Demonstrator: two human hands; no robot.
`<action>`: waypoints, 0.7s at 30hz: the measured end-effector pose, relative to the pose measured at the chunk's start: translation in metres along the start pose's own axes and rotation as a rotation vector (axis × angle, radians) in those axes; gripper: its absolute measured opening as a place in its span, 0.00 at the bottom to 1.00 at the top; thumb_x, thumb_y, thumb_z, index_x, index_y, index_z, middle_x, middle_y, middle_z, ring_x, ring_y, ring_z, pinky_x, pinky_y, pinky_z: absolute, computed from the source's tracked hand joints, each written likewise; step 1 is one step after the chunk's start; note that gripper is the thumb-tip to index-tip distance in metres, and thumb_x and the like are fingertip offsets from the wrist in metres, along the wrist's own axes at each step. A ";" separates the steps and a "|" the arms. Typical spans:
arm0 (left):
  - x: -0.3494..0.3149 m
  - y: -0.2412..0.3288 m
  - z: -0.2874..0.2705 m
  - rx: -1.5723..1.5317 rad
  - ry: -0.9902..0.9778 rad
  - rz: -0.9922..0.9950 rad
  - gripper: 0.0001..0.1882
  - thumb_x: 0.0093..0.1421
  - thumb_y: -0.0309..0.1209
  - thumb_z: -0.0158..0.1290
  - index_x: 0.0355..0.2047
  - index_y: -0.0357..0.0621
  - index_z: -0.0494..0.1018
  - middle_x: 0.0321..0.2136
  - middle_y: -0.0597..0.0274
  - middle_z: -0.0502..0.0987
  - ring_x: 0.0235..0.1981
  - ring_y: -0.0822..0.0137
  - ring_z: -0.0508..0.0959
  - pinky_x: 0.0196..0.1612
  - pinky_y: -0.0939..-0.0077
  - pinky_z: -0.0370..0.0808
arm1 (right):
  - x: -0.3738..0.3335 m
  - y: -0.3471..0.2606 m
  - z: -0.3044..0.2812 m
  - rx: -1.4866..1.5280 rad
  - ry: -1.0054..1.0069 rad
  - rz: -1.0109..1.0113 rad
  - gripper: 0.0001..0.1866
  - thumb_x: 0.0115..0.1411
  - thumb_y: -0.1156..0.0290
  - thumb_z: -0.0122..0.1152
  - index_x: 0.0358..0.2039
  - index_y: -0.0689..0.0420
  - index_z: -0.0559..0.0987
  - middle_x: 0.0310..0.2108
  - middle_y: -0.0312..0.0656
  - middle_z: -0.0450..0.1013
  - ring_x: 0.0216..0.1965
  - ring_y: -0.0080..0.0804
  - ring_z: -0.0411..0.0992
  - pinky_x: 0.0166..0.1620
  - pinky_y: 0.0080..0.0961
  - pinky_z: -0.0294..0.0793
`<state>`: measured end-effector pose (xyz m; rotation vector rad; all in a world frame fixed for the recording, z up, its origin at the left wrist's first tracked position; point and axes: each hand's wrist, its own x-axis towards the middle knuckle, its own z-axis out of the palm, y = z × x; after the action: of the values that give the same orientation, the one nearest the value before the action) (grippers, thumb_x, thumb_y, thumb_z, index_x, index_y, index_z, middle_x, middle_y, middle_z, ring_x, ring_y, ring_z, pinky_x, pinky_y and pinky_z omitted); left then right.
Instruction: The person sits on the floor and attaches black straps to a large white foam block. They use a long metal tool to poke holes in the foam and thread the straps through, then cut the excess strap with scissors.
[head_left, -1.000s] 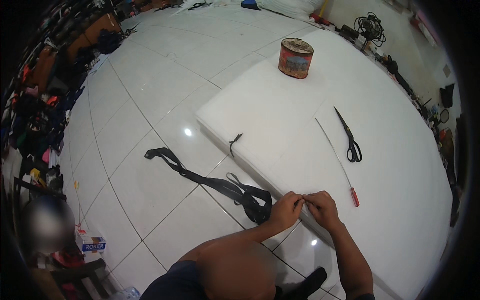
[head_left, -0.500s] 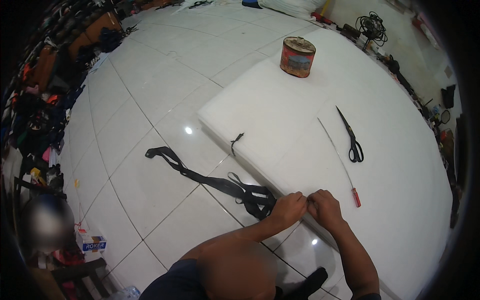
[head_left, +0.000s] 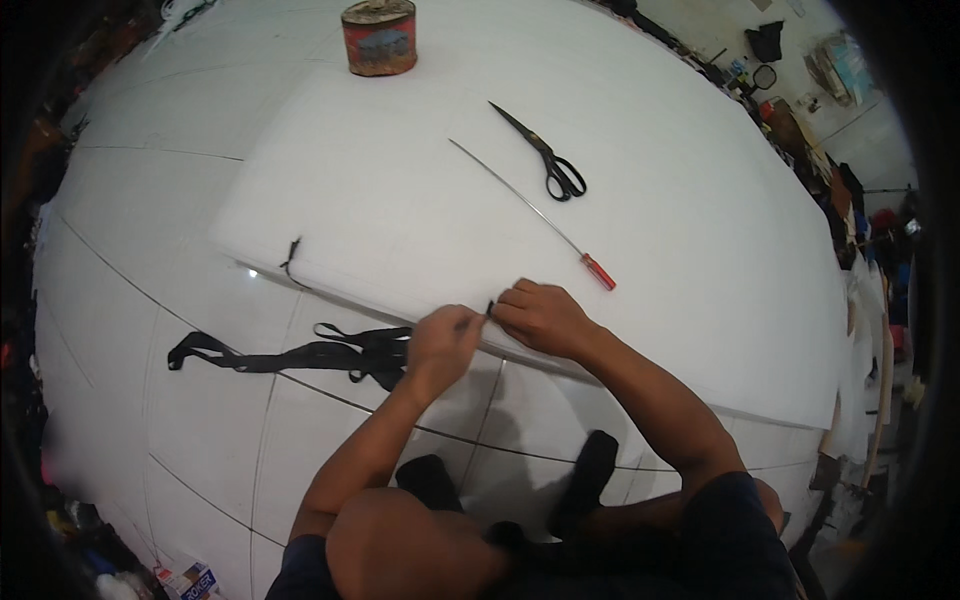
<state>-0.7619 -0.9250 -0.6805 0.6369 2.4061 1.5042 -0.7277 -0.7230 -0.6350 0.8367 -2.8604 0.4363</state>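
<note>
My left hand point(head_left: 440, 348) and my right hand point(head_left: 545, 318) meet at the near edge of a thick white foam slab point(head_left: 400, 215), fingers pinched close together. A short bit of black fabric strip point(head_left: 489, 308) shows between them; the rest of it is hidden by my fingers. Farther left, another black strip, a knotted tie point(head_left: 291, 262), hangs over the same edge. Black scissors point(head_left: 545, 155) lie on the slab beyond my right hand. Beside them rests a long thin metal rod with a red handle point(head_left: 598, 272). Loose black straps point(head_left: 300, 356) lie on the floor by my left hand.
A rusty red tin point(head_left: 380, 42) stands at the slab's far left. White floor tiles point(head_left: 200, 430) surround the near and left sides. Clutter lines the right wall, including hanging white sheets point(head_left: 862, 340). A small printed box point(head_left: 188, 578) sits at the lower left.
My view has turned and shifted right, so the slab, tin and tools appear farther left and higher. Both hands stay together at the slab edge, now slightly farther apart with black strip showing between.
</note>
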 end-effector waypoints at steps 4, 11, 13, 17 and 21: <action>-0.013 0.009 0.004 0.142 0.016 -0.130 0.10 0.59 0.35 0.56 0.27 0.41 0.76 0.26 0.52 0.80 0.29 0.48 0.79 0.32 0.57 0.75 | -0.009 0.002 0.007 -0.066 -0.022 0.039 0.09 0.47 0.72 0.65 0.28 0.53 0.74 0.29 0.35 0.69 0.34 0.34 0.69 0.33 0.31 0.74; -0.003 0.013 -0.013 0.174 -0.149 -0.174 0.12 0.61 0.37 0.54 0.31 0.40 0.78 0.25 0.52 0.80 0.27 0.49 0.79 0.32 0.61 0.74 | 0.025 0.025 -0.035 0.312 -0.297 0.340 0.13 0.62 0.59 0.63 0.36 0.56 0.78 0.35 0.41 0.74 0.38 0.39 0.74 0.41 0.32 0.75; 0.000 0.026 -0.017 0.144 -0.242 -0.203 0.13 0.62 0.37 0.53 0.33 0.39 0.78 0.25 0.52 0.80 0.26 0.52 0.78 0.31 0.63 0.73 | 0.025 0.083 -0.039 0.350 0.004 0.523 0.13 0.63 0.62 0.61 0.37 0.59 0.78 0.36 0.44 0.75 0.35 0.42 0.75 0.42 0.34 0.74; -0.016 0.021 -0.029 0.030 -0.266 -0.294 0.13 0.63 0.37 0.53 0.36 0.38 0.78 0.24 0.52 0.79 0.23 0.59 0.77 0.29 0.68 0.70 | 0.042 0.144 -0.044 -0.165 0.020 0.813 0.17 0.62 0.62 0.60 0.46 0.61 0.77 0.43 0.50 0.73 0.44 0.45 0.74 0.47 0.36 0.73; -0.022 0.024 -0.038 0.000 -0.274 -0.408 0.14 0.64 0.36 0.54 0.37 0.35 0.77 0.23 0.58 0.77 0.25 0.71 0.74 0.31 0.74 0.70 | 0.037 0.195 -0.044 -0.077 -0.125 0.915 0.27 0.55 0.53 0.69 0.46 0.62 0.76 0.40 0.51 0.76 0.39 0.43 0.76 0.44 0.36 0.74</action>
<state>-0.7521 -0.9567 -0.6426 0.3005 2.1603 1.1665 -0.8628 -0.5718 -0.6325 -0.5324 -3.1840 0.3440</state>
